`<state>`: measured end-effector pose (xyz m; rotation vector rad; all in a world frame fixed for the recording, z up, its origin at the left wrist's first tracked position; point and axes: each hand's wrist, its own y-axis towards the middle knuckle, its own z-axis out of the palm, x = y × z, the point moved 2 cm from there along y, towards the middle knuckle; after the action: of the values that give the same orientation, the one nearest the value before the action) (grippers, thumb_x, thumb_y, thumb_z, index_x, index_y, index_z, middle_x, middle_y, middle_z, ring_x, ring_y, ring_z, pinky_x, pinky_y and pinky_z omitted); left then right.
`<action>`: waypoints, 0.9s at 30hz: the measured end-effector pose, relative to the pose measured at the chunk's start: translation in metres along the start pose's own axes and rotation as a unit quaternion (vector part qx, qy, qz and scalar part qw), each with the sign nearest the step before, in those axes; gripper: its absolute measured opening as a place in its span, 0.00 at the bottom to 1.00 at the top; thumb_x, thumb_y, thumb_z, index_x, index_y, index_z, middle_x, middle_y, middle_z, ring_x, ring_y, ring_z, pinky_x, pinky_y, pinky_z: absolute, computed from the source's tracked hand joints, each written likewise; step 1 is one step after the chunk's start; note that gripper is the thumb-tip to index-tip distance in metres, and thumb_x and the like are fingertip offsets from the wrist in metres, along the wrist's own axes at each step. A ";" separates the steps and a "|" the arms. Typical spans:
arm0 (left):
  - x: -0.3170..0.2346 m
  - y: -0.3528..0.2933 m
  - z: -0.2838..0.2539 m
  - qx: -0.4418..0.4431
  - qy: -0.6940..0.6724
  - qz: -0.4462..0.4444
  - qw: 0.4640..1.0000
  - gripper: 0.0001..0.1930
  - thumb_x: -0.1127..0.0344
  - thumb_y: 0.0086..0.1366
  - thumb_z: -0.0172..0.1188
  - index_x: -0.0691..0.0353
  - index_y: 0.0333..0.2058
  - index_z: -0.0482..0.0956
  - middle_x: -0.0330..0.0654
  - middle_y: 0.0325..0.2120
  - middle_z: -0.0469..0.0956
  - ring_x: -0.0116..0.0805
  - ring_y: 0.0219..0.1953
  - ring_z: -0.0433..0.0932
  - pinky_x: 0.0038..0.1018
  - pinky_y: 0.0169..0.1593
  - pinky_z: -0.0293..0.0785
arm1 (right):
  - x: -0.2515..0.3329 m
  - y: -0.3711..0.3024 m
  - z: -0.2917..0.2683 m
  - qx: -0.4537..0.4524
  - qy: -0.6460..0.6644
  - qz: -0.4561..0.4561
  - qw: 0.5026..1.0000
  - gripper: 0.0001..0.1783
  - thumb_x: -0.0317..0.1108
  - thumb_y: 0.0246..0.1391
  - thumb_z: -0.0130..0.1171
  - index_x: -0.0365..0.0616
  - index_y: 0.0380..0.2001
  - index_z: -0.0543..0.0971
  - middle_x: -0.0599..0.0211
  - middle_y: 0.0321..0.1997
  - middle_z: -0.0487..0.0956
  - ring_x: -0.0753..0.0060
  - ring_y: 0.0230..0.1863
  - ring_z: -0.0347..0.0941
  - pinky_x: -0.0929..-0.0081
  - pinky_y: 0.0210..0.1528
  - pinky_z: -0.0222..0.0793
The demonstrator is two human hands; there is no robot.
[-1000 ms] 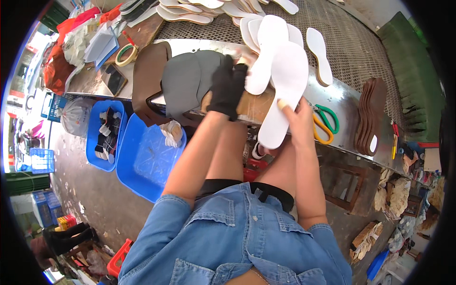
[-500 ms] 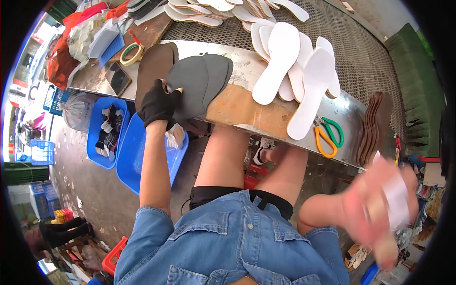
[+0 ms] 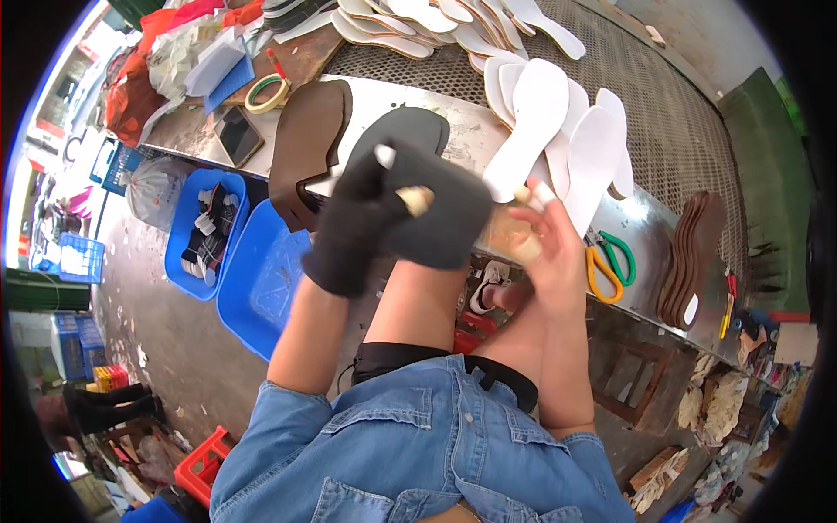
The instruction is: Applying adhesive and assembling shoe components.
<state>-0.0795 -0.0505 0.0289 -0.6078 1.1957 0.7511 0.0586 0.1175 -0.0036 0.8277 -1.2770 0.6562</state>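
My left hand (image 3: 357,222), in a black fingerless glove, grips a dark grey sole-shaped sheet (image 3: 449,213) and lifts it over the table's front edge; its thumb lies on top. Another grey sheet (image 3: 414,126) lies flat behind it, partly covered. My bare right hand (image 3: 554,248), with pale coverings on some fingertips, hovers right of the held sheet with its fingers apart and nothing visible in them. Just behind its fingertips are white insoles (image 3: 536,105), overlapping in a loose pile. Dark brown sole-shaped pieces (image 3: 305,131) rest left of the grey ones.
Scissors with green and orange handles (image 3: 610,261) lie right of my right hand. Beyond them is a stack of brown strips (image 3: 689,270). Blue tubs (image 3: 253,288) stand at the left below the table. A tape roll (image 3: 267,93) and a phone (image 3: 238,137) lie far left.
My left hand has raised a grey sheet off the pile and brought it right and nearer. My right hand has swung in from the lower right. A white oval now shows on the brown stack.
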 end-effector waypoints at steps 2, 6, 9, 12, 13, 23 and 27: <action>0.015 -0.012 0.023 0.047 -0.031 0.012 0.998 0.19 0.75 0.54 0.63 0.64 0.46 0.74 0.37 0.38 0.77 0.27 0.41 0.74 0.26 0.45 0.72 | -0.004 0.010 0.004 0.013 0.214 0.124 0.969 0.30 0.31 0.52 0.60 0.31 0.56 0.64 0.60 0.46 0.75 0.76 0.45 0.71 0.78 0.48 0.68; 0.020 -0.017 0.034 0.080 -0.076 -0.064 0.992 0.12 0.69 0.59 0.60 0.63 0.42 0.74 0.35 0.32 0.76 0.23 0.34 0.74 0.22 0.39 0.71 | 0.003 0.010 -0.013 0.026 0.181 0.075 0.980 0.23 0.24 0.51 0.57 0.32 0.51 0.66 0.58 0.47 0.75 0.72 0.47 0.72 0.75 0.50 0.68; 0.030 -0.006 0.030 0.096 -0.065 -0.097 0.989 0.08 0.65 0.62 0.58 0.62 0.37 0.74 0.34 0.29 0.75 0.21 0.28 0.73 0.19 0.33 0.69 | 0.008 0.005 -0.028 0.016 0.105 0.064 0.992 0.23 0.23 0.49 0.58 0.34 0.49 0.67 0.59 0.44 0.76 0.74 0.43 0.73 0.76 0.48 0.69; 0.039 -0.008 0.039 0.056 -0.008 -0.083 0.995 0.06 0.65 0.63 0.57 0.61 0.33 0.74 0.34 0.27 0.74 0.19 0.24 0.72 0.19 0.28 0.69 | 0.004 -0.002 -0.035 -0.073 -0.127 -0.018 0.989 0.21 0.23 0.47 0.61 0.36 0.46 0.70 0.65 0.36 0.76 0.78 0.36 0.73 0.80 0.38 0.70; 0.039 -0.010 0.051 0.047 -0.049 -0.053 0.996 0.04 0.67 0.62 0.57 0.61 0.32 0.74 0.34 0.26 0.73 0.20 0.23 0.71 0.19 0.27 0.69 | 0.014 -0.007 -0.032 -0.104 -0.161 -0.063 0.980 0.18 0.23 0.47 0.61 0.36 0.43 0.72 0.66 0.34 0.76 0.80 0.34 0.73 0.81 0.35 0.68; 0.030 -0.011 0.072 0.131 -0.094 -0.002 0.987 0.06 0.74 0.58 0.61 0.63 0.33 0.73 0.37 0.25 0.76 0.19 0.25 0.73 0.16 0.27 0.68 | 0.033 -0.023 -0.007 -0.018 0.029 -0.058 0.998 0.08 0.22 0.51 0.60 0.31 0.36 0.79 0.69 0.34 0.77 0.82 0.32 0.72 0.85 0.35 0.67; 0.030 -0.013 0.069 0.113 -0.029 -0.004 0.993 0.08 0.79 0.54 0.61 0.63 0.33 0.73 0.40 0.27 0.76 0.27 0.27 0.76 0.21 0.27 0.72 | 0.023 -0.020 -0.014 0.025 0.083 -0.020 0.996 0.09 0.23 0.52 0.60 0.33 0.38 0.79 0.69 0.33 0.79 0.82 0.33 0.74 0.85 0.37 0.70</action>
<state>-0.0231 0.0000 0.0186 -0.3998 1.2031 0.6114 0.0867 0.1178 0.0146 0.8203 -1.0959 0.7113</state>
